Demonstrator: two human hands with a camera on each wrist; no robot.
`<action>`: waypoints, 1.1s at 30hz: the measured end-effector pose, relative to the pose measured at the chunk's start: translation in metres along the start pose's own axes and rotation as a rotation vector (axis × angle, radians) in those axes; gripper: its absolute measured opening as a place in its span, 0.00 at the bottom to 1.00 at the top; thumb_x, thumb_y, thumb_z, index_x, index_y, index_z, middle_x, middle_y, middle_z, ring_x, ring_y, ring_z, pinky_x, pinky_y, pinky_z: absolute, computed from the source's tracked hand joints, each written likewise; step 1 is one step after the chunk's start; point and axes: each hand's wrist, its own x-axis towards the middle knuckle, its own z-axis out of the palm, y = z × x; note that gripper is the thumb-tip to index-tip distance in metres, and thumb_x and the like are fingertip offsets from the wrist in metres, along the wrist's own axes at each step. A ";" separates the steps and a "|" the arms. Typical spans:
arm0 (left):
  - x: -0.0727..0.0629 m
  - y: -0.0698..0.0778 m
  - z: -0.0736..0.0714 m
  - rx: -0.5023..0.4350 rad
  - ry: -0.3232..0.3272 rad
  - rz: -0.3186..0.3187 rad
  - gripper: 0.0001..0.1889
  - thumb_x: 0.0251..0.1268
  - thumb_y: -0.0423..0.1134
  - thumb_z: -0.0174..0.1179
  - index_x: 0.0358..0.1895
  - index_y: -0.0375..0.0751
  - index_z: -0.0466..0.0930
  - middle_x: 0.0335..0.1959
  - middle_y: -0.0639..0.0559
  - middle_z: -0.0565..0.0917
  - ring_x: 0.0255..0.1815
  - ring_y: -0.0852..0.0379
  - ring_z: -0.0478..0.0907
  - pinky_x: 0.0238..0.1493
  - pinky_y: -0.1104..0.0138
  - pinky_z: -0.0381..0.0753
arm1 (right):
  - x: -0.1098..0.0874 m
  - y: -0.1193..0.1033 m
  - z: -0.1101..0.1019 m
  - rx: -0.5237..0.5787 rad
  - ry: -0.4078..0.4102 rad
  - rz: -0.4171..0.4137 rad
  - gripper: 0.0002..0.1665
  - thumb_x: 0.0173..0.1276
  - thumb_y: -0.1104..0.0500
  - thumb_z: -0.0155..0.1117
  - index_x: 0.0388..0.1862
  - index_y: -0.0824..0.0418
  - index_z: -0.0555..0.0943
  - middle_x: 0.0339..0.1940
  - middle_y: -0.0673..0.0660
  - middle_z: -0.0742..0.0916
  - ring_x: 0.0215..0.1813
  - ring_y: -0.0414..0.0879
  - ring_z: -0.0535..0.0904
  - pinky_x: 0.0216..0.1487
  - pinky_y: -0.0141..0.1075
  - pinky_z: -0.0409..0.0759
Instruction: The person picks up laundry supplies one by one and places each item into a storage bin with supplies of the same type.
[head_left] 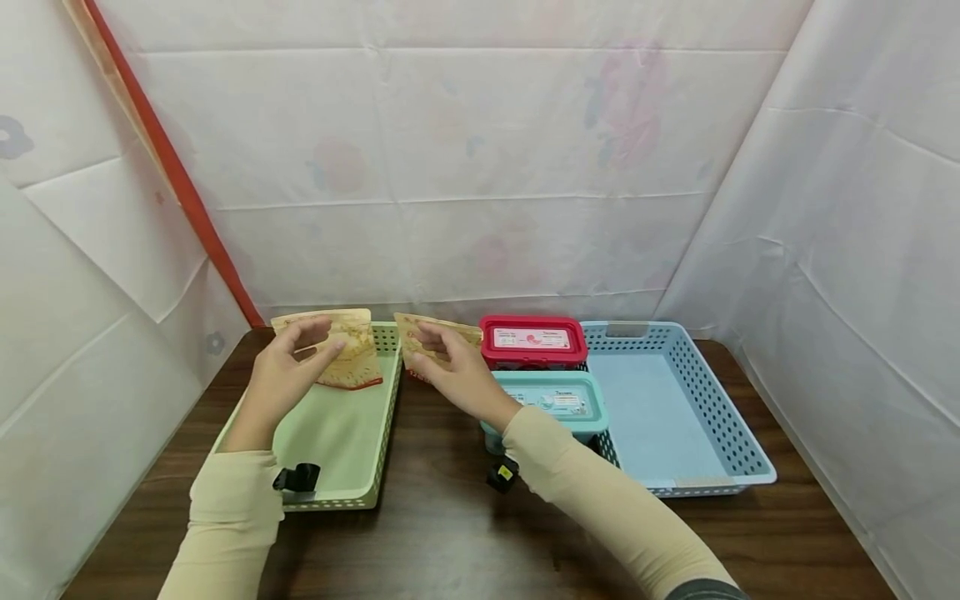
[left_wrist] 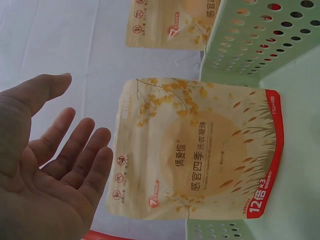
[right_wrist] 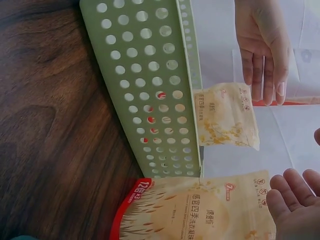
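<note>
Two cream stand-up pouches of laundry beads with red bottom edges are near my hands. One pouch [head_left: 358, 354] stands at the far end of the light green basket [head_left: 330, 442]. My left hand [head_left: 279, 379] is beside its top edge, fingers loosely bent and thumb apart; the left wrist view shows a small gap to the pouch. The second pouch [right_wrist: 200, 212] stands on the table just right of that basket. My right hand [head_left: 461, 379] is by its top, fingers relaxed, covering part of it in the head view; whether the fingertips touch it I cannot tell.
Right of my right hand sit a red-lidded box [head_left: 532, 342] and a teal-lidded box [head_left: 551, 404]. Beyond them lies a light blue basket [head_left: 750, 454]. White sheets [head_left: 480, 167] hang behind and at both sides of the brown table [head_left: 442, 533].
</note>
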 end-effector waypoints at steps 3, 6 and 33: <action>0.002 -0.002 0.006 -0.009 -0.029 -0.002 0.29 0.72 0.49 0.63 0.68 0.37 0.72 0.63 0.38 0.76 0.64 0.41 0.72 0.63 0.45 0.72 | -0.002 0.002 -0.003 -0.004 0.003 -0.004 0.32 0.77 0.56 0.60 0.75 0.63 0.65 0.68 0.60 0.77 0.66 0.46 0.72 0.67 0.39 0.72; 0.003 -0.003 0.013 -0.022 -0.056 -0.010 0.28 0.72 0.49 0.63 0.68 0.37 0.73 0.62 0.37 0.77 0.64 0.40 0.73 0.63 0.44 0.72 | -0.006 0.004 -0.008 -0.022 0.007 -0.001 0.31 0.78 0.55 0.59 0.74 0.63 0.67 0.66 0.60 0.78 0.65 0.47 0.73 0.66 0.38 0.73; 0.015 0.015 0.036 -0.072 -0.196 -0.057 0.28 0.69 0.58 0.62 0.65 0.48 0.76 0.60 0.47 0.80 0.55 0.48 0.79 0.53 0.49 0.79 | -0.024 0.019 -0.052 -0.060 0.109 0.081 0.21 0.78 0.56 0.59 0.67 0.60 0.75 0.57 0.59 0.83 0.55 0.44 0.78 0.56 0.41 0.80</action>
